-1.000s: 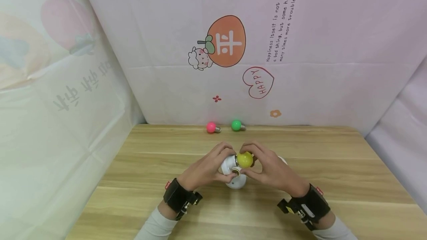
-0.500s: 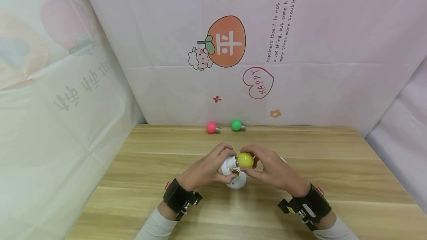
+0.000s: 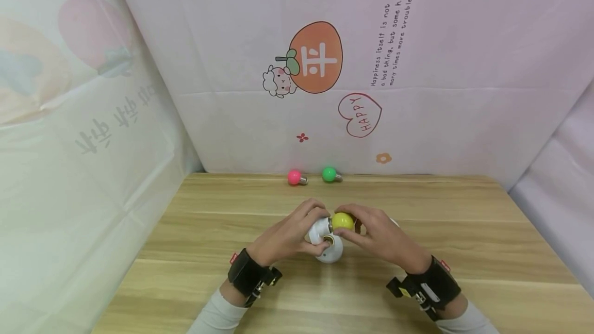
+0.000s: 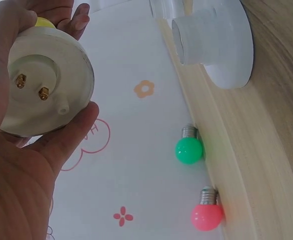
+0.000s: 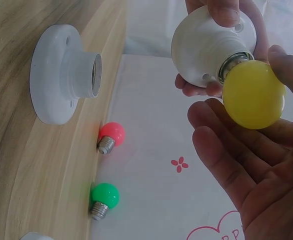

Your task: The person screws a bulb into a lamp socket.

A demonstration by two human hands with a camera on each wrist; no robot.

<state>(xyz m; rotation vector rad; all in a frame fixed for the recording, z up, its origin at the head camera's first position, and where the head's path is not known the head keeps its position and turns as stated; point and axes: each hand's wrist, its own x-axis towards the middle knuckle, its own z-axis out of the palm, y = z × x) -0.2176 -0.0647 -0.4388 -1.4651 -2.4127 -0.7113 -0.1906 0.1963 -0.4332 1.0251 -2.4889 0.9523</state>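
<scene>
Right hand (image 3: 376, 236) fingers curl round the yellow bulb (image 3: 342, 220), now seated slightly deeper in the white socket (image 3: 319, 230) gripped by the left hand (image 3: 285, 236), above another socket (image 3: 330, 254) on the table (image 3: 185, 251).

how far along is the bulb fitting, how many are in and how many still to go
In hand: the left hand grips a white round lamp socket with the yellow round bulb seated at its mouth, the right hand curled round the bulb; how deep it sits is unclear. Done: no finished one shows. Left: a second white socket lies empty on the wooden table, and the pink bulb and green bulb lie loose by the wall.
</scene>
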